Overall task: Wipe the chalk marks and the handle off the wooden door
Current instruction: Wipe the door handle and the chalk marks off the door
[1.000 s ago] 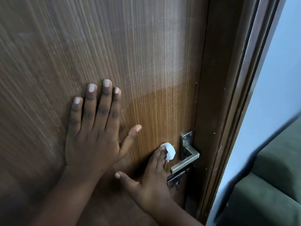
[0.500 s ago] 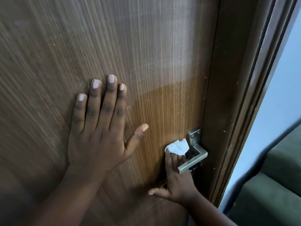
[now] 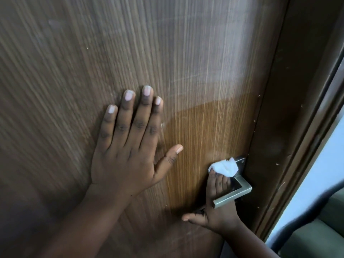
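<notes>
The brown wooden door (image 3: pixel 186 53) fills the view, with a darker, cleaner patch low at the right. My left hand (image 3: pixel 128 144) lies flat on the door, fingers spread upward. A square silver lever handle (image 3: pixel 236 194) juts out at the lower right edge of the door. My right hand (image 3: pixel 216 207) reaches up behind the lever, fingers between lever and door. Its fingertips press a small white crumpled tissue (image 3: pixel 224 167) against the handle's back plate (image 3: pixel 241 162). Faint pale streaks run across the upper door.
The dark door frame (image 3: pixel 290 127) runs down the right side. Beyond it are a pale wall (image 3: pixel 320 183) and a dark green cushioned seat (image 3: pixel 320 237) at the lower right corner.
My right hand has slid right and up, from beside the handle to behind the lever, carrying the tissue onto the back plate. My left hand stays flat on the door.
</notes>
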{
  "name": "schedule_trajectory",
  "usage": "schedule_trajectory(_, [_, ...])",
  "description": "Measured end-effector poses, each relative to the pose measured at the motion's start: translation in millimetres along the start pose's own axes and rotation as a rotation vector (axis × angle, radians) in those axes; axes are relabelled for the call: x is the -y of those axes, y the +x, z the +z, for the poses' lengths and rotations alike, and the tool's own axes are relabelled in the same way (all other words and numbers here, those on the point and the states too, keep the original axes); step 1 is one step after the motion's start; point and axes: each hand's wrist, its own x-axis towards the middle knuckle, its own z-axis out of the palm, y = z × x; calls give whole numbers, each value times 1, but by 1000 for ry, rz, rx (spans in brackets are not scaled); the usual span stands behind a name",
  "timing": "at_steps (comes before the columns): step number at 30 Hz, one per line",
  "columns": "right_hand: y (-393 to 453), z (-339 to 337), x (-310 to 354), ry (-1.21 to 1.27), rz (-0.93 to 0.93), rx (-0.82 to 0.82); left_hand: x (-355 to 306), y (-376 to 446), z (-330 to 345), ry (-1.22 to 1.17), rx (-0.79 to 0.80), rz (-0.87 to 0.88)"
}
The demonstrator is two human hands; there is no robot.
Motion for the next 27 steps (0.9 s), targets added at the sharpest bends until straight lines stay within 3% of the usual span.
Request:
schedule_trajectory(9, [14, 5, 0, 16, -4, -126, -2, 0, -2, -39, 8, -22])
schedule_trajectory(18, [-26, 14, -9, 13, -23, 133, -1, 2, -5, -57, 11, -32])
schedule_trajectory(27, [-30, 8, 0, 12, 31, 205, -6, 2, -3, -21, -12, -57])
